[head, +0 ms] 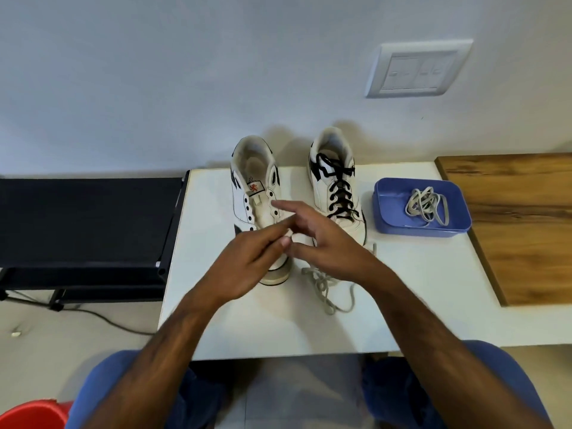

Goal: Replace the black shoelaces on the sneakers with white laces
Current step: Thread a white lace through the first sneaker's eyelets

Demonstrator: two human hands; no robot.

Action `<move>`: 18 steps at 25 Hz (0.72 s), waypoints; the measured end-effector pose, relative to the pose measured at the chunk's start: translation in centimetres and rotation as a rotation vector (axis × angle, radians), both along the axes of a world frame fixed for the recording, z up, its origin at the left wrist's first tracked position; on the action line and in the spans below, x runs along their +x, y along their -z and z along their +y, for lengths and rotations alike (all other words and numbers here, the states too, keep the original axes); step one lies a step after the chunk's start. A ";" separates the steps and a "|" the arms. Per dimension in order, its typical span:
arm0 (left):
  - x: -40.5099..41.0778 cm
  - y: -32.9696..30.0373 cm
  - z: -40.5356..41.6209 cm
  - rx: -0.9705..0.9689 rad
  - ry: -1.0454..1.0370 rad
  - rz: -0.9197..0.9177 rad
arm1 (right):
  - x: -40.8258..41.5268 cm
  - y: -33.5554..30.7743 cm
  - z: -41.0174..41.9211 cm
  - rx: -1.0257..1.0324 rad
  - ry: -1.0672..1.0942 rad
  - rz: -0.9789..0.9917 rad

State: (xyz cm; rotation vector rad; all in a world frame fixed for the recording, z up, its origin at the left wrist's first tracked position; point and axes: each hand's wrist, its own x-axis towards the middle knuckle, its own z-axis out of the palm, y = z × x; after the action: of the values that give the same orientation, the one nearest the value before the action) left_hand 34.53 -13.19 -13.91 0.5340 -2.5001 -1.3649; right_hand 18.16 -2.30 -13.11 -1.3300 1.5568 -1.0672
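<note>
Two white sneakers stand on the white table (247, 329), toes towards me. The left sneaker (253, 187) has bare eyelets and no lace. The right sneaker (335, 181) is threaded with a black lace (339, 193). My left hand (247, 264) and my right hand (325, 243) meet over the left sneaker's toe, pinching a white lace end between their fingertips. The rest of that white lace (325, 289) lies loose on the table under my right wrist. A second white lace (427, 205) is coiled in a blue tray (390, 224).
The blue tray sits right of the sneakers. A wooden board (526, 224) covers the table's right end. A black rack (86, 221) stands left of the table, with a cable on the floor. A red tub (34, 416) shows at the bottom left.
</note>
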 end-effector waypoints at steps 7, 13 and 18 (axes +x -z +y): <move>0.9 1.1 -2.8 0.055 -0.177 0.010 | -2.8 0.0 0.5 0.049 0.114 0.153; 0.6 1.7 -2.4 -0.186 -0.145 -0.080 | -1.7 0.9 -0.1 0.103 0.142 -0.055; 0.0 2.1 -1.4 -0.568 -0.185 -0.141 | 0.1 2.0 -1.1 0.102 0.094 0.188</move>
State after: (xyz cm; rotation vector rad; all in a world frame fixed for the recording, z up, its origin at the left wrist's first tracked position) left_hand 34.52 -14.63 -16.00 0.7208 -2.6968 -0.5236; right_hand 18.26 -3.37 -15.15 -1.3296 1.8034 -0.9274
